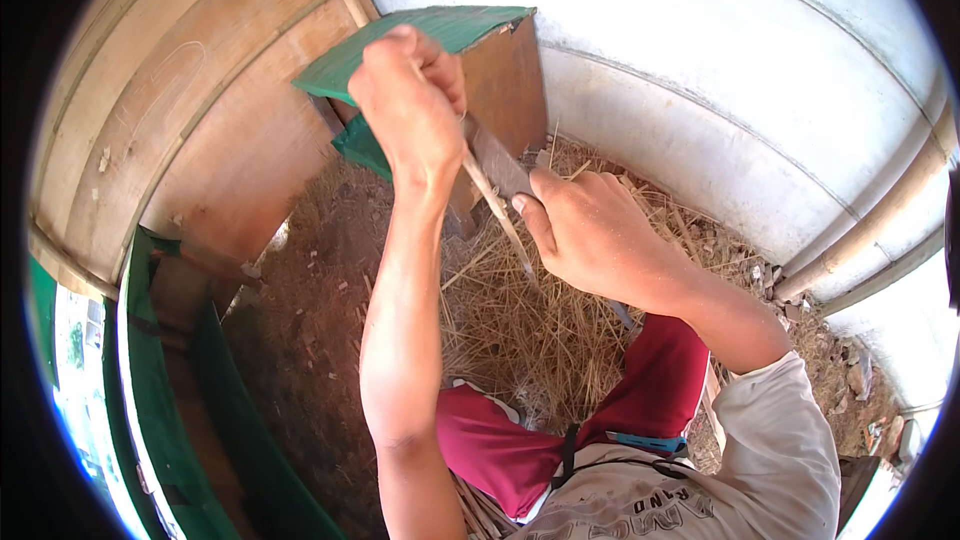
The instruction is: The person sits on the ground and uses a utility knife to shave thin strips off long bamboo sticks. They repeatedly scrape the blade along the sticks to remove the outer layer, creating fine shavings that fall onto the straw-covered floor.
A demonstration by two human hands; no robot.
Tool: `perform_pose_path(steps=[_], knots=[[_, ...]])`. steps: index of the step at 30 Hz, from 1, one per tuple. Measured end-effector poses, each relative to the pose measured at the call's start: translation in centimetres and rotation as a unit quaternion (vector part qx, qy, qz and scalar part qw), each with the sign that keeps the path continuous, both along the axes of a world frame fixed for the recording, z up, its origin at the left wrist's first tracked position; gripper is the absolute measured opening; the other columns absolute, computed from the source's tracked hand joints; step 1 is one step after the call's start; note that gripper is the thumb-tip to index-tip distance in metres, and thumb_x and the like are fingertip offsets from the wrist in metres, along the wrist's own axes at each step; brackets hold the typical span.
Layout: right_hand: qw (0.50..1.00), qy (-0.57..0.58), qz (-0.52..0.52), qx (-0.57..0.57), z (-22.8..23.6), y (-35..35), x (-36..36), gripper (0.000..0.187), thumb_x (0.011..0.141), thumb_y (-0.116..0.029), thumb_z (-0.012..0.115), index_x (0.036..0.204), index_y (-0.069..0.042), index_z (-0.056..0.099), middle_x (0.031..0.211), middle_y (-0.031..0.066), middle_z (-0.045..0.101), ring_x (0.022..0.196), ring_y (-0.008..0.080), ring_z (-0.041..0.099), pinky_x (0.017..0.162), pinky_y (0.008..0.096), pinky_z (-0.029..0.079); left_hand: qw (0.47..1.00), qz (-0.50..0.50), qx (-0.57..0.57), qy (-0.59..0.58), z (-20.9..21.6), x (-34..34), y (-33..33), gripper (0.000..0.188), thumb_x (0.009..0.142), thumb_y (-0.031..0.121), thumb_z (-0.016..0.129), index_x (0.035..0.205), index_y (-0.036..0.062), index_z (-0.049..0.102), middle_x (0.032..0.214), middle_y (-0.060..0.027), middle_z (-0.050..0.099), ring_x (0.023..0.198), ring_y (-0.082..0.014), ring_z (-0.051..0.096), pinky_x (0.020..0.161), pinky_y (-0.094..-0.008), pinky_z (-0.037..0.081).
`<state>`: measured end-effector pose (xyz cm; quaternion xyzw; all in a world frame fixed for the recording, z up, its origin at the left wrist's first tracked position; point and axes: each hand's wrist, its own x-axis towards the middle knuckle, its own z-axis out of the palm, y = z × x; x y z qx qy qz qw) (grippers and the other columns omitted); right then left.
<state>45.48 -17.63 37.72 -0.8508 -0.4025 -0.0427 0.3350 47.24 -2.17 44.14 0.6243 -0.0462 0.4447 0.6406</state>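
Observation:
My left hand [408, 105] is raised in front of me, its fingers closed around a thin pale stick [500, 212]. The stick slants down and to the right, and its lower end hangs over the straw. In my right hand [592, 232] is a knife with a broad, dull grey blade [501, 164]. Its blade points up and left, lying close along the stick just below my left fist. The handle is mostly hidden by my fingers. Whether the edge touches the wood, I cannot tell.
Dry straw [560, 335] covers the ground before my knees. Behind my hands stands a wooden box with a green cover [450, 28]. Plywood walls [215, 100] rise at the left, pale panels [700, 40] at the right. Green-covered boards [190, 390] stand at the lower left.

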Motion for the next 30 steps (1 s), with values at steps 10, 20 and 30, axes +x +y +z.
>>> perform_pose_path(steps=[10,20,30], knots=[[1.0,0.002,-0.001,0.023,-1.6,-0.6,0.8,0.026,0.098,-0.013,0.054,0.083,0.008,0.057,0.054,0.022,0.057,0.049,0.04,0.06,0.055,0.0503,0.049,0.999,-0.028,-0.028,-0.003,-0.1,1.0,-1.1,0.038,0.092,0.03,0.04,0.061,0.0097,0.031,0.051,-0.0015,0.03,0.044,-0.011,0.028,0.041,-0.0301,0.022],[1.0,-0.006,0.019,0.019,-1.5,-0.7,0.3,0.023,0.097,-0.013,0.055,0.083,0.005,0.056,0.057,0.0219,0.059,0.055,0.0397,0.063,0.057,0.0504,0.051,0.998,-0.047,-0.033,-0.014,-0.3,0.8,1.2,0.04,0.094,0.032,0.038,0.063,0.0064,0.039,0.051,-0.0025,0.036,0.044,-0.0106,0.033,0.042,-0.0294,0.025],[0.998,0.044,0.009,-0.037,-1.2,-0.9,0.9,0.026,0.098,-0.014,0.053,0.088,0.009,0.058,0.059,0.0223,0.06,0.054,0.0392,0.063,0.058,0.0501,0.052,1.0,-0.019,0.007,-0.012,-0.2,0.8,-0.3,0.041,0.093,0.031,0.039,0.062,0.0046,0.037,0.049,-0.0042,0.036,0.044,-0.0122,0.034,0.042,-0.0306,0.026]])
